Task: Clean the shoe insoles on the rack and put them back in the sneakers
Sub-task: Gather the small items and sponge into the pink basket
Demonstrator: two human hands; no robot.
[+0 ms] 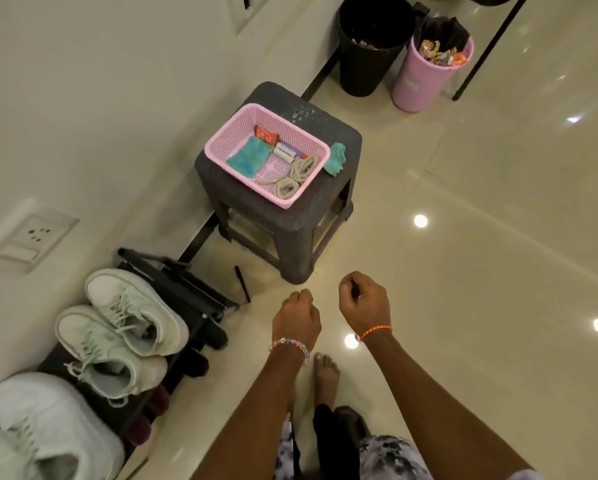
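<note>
White sneakers show no readable branding — both hands, left and right, curled, holding nothing.

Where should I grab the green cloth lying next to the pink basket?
Pinch the cloth at its bunched upper end, coming from the right, the open floor side. The basket blocks its left edge, and its lower tip hangs near the stool edge. Both hands are free.
</note>
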